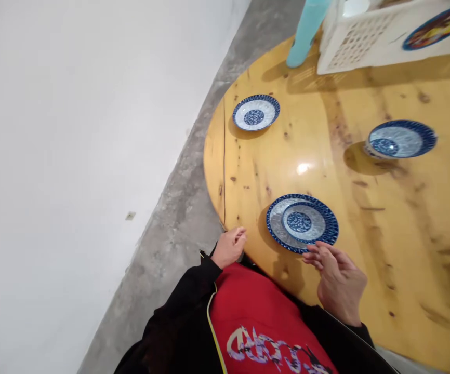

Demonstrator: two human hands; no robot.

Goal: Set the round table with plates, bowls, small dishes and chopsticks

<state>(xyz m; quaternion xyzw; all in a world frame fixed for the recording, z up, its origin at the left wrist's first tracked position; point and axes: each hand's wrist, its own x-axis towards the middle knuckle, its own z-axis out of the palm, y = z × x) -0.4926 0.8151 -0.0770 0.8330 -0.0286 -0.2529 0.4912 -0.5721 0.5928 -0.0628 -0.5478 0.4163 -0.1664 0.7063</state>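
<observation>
Past the right hand's point(341, 280) empty, half-open fingers point(326, 253) sit stacked plates point(299, 222); the left hand point(229, 245) curls, its hold unclear.

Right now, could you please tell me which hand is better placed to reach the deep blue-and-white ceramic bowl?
Probably the right hand: it extends over the yellow wooden table, nearer the bowl. The left hand is by the table's edge, farther away.

The right hand point(341, 283) is beside 2 stacked blue-and-white plates point(299, 222) on a wooden table point(306, 140).
</observation>
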